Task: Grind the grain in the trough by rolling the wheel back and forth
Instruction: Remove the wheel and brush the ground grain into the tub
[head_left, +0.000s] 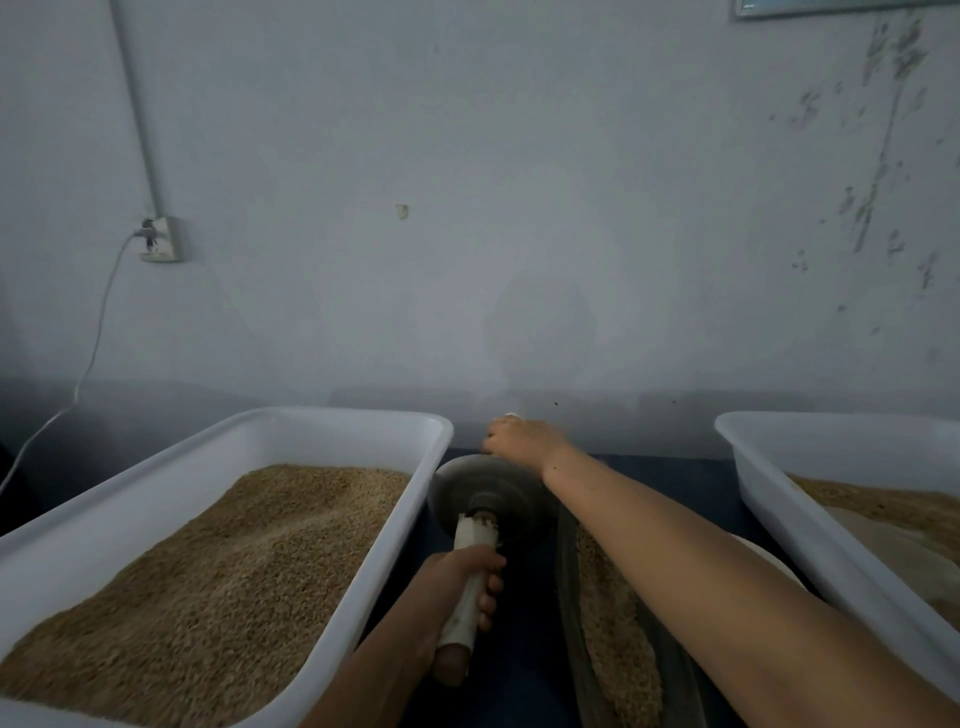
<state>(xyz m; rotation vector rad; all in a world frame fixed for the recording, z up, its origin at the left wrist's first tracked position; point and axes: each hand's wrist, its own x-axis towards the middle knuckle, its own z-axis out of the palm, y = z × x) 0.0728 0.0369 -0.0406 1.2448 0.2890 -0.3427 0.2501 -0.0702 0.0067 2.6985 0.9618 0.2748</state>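
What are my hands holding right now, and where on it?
The left hand grips the near white handle of the grinding wheel. The right hand grips its far handle, which the hand mostly hides.

Left grip (462, 587) curled near; right grip (514, 439) outstretched.

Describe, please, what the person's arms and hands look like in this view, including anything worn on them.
Both forearms are bare as far as the frame shows: no sleeves, gloves, watch or bracelet are visible. The left hand and right hand show no rings that I can make out, though the right one is slightly blurred. The right forearm carries one or two small dark specks near the wrist.
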